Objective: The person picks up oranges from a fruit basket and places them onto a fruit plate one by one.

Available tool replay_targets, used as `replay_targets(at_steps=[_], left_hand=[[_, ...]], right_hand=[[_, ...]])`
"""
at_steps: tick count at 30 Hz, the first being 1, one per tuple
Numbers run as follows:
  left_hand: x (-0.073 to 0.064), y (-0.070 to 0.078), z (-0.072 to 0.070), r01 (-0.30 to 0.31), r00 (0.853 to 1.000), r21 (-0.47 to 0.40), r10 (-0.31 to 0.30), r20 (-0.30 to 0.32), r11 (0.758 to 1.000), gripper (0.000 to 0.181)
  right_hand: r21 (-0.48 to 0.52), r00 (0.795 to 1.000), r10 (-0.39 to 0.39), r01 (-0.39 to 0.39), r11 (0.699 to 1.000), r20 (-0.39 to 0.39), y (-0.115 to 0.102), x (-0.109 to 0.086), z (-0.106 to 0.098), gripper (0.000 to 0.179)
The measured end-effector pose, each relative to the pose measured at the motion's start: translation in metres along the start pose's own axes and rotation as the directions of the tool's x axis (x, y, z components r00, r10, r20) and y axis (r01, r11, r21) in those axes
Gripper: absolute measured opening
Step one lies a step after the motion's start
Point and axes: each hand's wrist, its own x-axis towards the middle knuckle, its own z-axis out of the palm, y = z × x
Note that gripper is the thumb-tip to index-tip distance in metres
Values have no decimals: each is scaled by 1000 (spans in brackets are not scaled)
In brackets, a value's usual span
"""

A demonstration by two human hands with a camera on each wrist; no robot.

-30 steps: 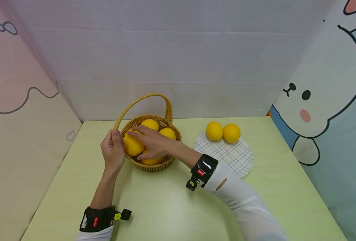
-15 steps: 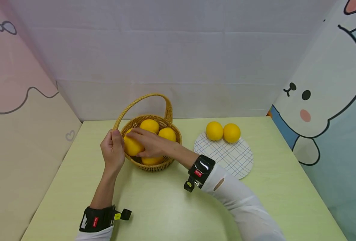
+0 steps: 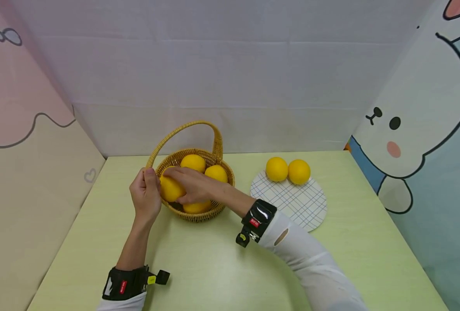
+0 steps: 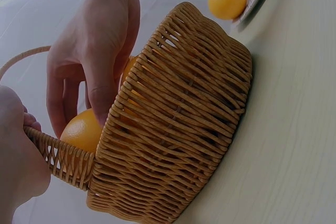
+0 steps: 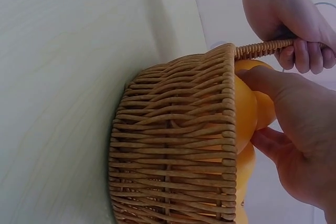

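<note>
A woven wicker basket [image 3: 198,217] with a tall arched handle [image 3: 187,125] stands on the table, holding several oranges. My left hand [image 3: 146,196] grips the handle low on its left side; in the right wrist view its fingers curl round the wicker. Reaching into the basket from the right, my right hand [image 3: 195,185] holds the leftmost orange [image 3: 170,189]. The left wrist view shows the thumb and fingers spread round that orange [image 4: 83,132], whose lower part hides behind the basket wall. Other oranges [image 3: 193,162] lie behind and beneath the hand, partly covered by it.
Right of the basket lies a round white plate [image 3: 305,211] with a blue grid pattern. Two oranges [image 3: 277,169] sit side by side at its far edge. A pale wall [image 3: 253,86] rises behind the table [image 3: 198,268], with printed panels on both sides.
My right hand has closed its fingers round the leftmost orange and shifted slightly left with its forearm. The left hand, basket and plate stay where they were.
</note>
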Motion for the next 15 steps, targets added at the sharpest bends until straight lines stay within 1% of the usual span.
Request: replay_targets(at_steps=[5, 10, 15], left_hand=[[0, -1, 0, 6, 1000, -3, -6, 0, 1000, 60], [-1, -1, -1, -4, 1000, 13, 4, 6, 1000, 60], [-1, 0, 0, -7, 1000, 22, 6, 8, 1000, 58]], right_hand=[[0, 1000, -11, 10, 1000, -20, 1, 1, 0, 76], [-7, 999, 22, -22, 1000, -37, 0, 0, 1, 78], [10, 996, 39, -39, 999, -80, 1, -4, -1, 80]])
